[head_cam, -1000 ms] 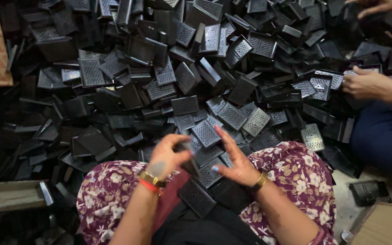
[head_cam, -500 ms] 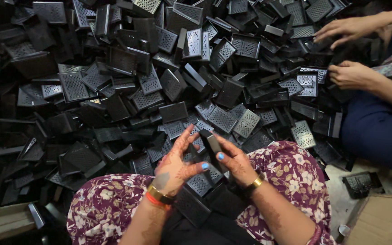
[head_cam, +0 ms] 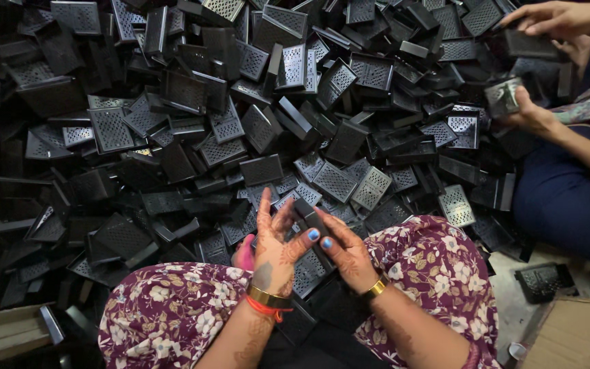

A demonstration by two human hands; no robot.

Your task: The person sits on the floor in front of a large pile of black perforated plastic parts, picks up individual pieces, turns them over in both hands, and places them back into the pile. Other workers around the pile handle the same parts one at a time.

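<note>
My left hand (head_cam: 276, 247) and my right hand (head_cam: 347, 254) meet above my lap, between my knees in floral cloth (head_cam: 438, 266). Together they hold a small black perforated plastic box part (head_cam: 311, 220), edge up. The left palm presses its left side with the thumb across the front. Right fingers grip it from the right and below. Just ahead of both hands spreads a huge heap of the same black grille-faced box parts (head_cam: 261, 130). More such parts lie in my lap (head_cam: 307, 272).
At the right a second person in blue clothing (head_cam: 568, 198) sits by the heap, one hand (head_cam: 556, 19) on a black part, the other hand (head_cam: 530, 113) holding one. A cardboard box (head_cam: 575, 338) stands at lower right, a wooden board (head_cam: 5, 335) at lower left.
My hands came together from apart and closed around one black part, raising it edge up. The view shifted slightly forward over the heap. The other person's hands moved to different parts.
</note>
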